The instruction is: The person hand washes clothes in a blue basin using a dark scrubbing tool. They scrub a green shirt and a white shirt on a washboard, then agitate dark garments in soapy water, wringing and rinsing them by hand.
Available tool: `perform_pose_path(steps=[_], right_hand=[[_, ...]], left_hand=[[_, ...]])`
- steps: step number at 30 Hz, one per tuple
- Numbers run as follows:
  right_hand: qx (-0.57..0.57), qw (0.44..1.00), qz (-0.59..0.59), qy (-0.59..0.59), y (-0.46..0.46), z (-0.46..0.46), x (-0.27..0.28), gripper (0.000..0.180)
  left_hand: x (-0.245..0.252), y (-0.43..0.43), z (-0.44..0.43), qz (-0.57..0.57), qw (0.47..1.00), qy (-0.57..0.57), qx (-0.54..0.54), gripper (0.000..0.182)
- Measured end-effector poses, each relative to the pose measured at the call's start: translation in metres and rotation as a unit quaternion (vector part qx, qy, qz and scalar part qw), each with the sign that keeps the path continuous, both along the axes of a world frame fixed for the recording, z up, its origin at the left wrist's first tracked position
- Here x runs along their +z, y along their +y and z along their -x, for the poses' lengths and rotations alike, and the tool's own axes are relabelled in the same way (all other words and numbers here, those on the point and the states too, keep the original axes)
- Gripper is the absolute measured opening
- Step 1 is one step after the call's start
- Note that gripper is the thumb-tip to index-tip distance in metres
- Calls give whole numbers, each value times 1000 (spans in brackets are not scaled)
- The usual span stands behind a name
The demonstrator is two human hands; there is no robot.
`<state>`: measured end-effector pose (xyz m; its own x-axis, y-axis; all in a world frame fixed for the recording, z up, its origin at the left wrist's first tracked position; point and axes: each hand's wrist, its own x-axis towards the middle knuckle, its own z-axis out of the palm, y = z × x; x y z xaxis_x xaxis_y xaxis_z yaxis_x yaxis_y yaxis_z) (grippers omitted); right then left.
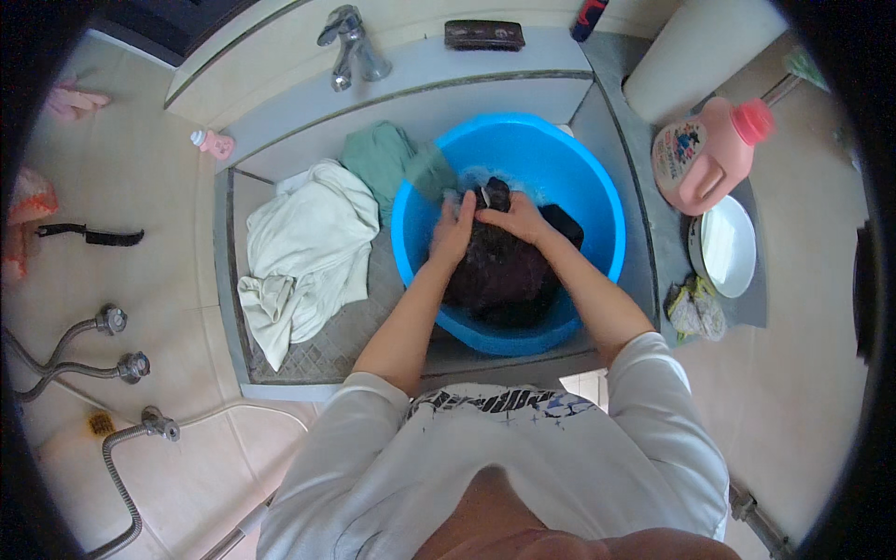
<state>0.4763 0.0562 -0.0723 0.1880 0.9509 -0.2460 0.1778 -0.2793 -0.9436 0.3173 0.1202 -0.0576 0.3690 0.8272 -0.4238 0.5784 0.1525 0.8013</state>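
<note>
A round blue plastic basin (507, 343) stands in the right part of a tiled sink. Wet dark cloth (500, 273) lies inside it, with some suds near the top. Both hands are over the basin. My right hand (519, 217) grips a bunched piece of the dark cloth. My left hand (453, 227), slightly blurred, is at the left side of the same bunch; its fingers point up, and its hold is unclear. Green cloth (374, 157) lies against the basin's left side, and part of it seems to reach over the rim. White cloth (315, 245) is heaped on the sink floor at the left.
A chrome faucet (353, 52) and a dark brush-like block (484, 35) are on the back ledge. On the right ledge are a pink detergent jug (703, 157), a white bowl (728, 245) and a crumpled cloth (696, 311). A small pink bottle (215, 144) stands at the left corner.
</note>
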Motion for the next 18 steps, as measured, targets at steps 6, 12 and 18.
perform_pose_path(steps=[6, 12, 18], right_hand=[[59, 994, -44, -87, -101, -8, 104, 49], [321, 746, 248, -529, -96, 24, 59, 104], [296, 822, 162, -459, -34, -18, -5, 96]], left_hand=[[76, -48, 52, -96, 959, 53, -260, 87], [44, -57, 14, -235, 754, 321, -523, 123], [-17, 13, -23, -161, 754, 335, -541, 121]])
